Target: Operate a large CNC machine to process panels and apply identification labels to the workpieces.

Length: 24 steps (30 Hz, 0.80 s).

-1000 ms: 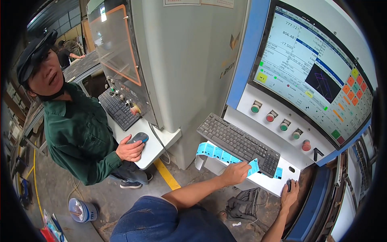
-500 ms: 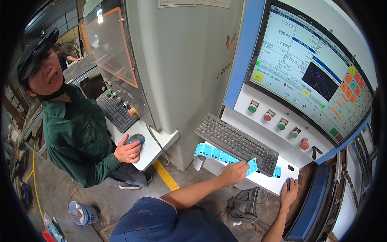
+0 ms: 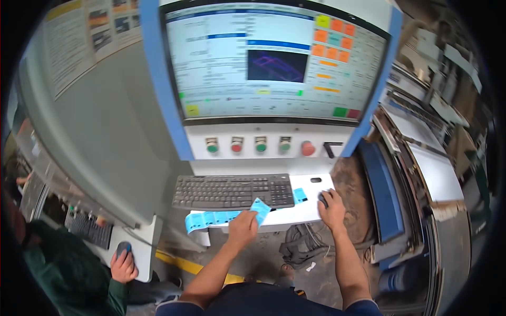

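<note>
My left hand [image 3: 243,230] is closed, pinching a blue printed label [image 3: 261,210] at the front edge of a black keyboard [image 3: 226,193]. A strip of similar blue labels [image 3: 208,219] runs left from that hand along the tray's front, its left end curling down. On the white tray [image 3: 287,216], right of the keyboard, lies a single blue label [image 3: 300,195]. My right hand [image 3: 332,211] rests over a dark computer mouse [image 3: 322,198] at the tray's right end, fingers curled around it.
Above the tray stands a large monitor [image 3: 211,79], with push buttons [image 3: 261,145] and a red mushroom button [image 3: 308,148] beneath. At left, a person in a green sleeve [image 3: 68,268] has a hand [image 3: 124,266] on another mouse [image 3: 124,247]. Stacked panels [image 3: 432,174] stand right.
My view has swung right, bringing the monitor to the centre and the co-worker toward the left rim. My left hand still holds the label; my right stays on the mouse.
</note>
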Each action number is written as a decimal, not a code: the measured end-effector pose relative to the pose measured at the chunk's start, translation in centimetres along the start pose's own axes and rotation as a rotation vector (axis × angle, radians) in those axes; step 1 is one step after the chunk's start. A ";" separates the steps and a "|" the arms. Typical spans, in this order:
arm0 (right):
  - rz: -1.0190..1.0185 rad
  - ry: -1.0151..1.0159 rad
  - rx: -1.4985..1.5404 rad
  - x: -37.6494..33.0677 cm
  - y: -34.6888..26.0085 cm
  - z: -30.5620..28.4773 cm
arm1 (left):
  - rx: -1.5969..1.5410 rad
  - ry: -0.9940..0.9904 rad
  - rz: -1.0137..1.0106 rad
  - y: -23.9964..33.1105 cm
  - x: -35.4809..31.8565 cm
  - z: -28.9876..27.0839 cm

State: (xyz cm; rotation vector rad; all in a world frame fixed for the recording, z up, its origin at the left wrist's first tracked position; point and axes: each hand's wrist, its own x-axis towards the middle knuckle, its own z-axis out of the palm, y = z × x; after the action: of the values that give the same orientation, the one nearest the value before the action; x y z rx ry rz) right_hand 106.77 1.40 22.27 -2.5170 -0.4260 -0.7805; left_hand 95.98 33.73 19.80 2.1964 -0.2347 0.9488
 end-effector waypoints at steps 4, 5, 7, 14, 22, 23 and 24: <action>0.027 -0.027 -0.033 0.0 -0.2 -0.3 | -0.009 0.005 0.004 0.5 0.5 -0.3; 0.027 -0.028 -0.047 0.0 -0.2 -0.4 | -0.016 0.004 0.005 0.6 0.6 -0.3; 0.047 -0.049 -0.018 0.1 -0.3 -0.5 | -0.022 0.003 0.005 0.7 0.7 -0.3; 0.052 -0.065 -0.012 0.1 -0.4 -0.6 | -0.005 0.002 0.001 0.9 0.7 -0.4; 0.064 -0.065 -0.015 0.2 -0.7 -0.9 | -0.004 -0.010 -0.001 1.0 0.7 -0.3; 0.064 -0.062 -0.014 0.2 -0.7 -0.9 | -0.002 -0.012 0.002 1.0 0.7 -0.3; 0.063 -0.061 -0.013 0.2 -0.7 -0.9 | 0.001 -0.013 0.003 1.0 0.7 -0.3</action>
State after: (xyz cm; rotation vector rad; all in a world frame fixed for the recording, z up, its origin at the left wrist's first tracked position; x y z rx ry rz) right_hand 106.22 1.55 23.31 -2.5586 -0.3614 -0.6871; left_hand 95.87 33.34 20.94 2.2048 -0.2434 0.9365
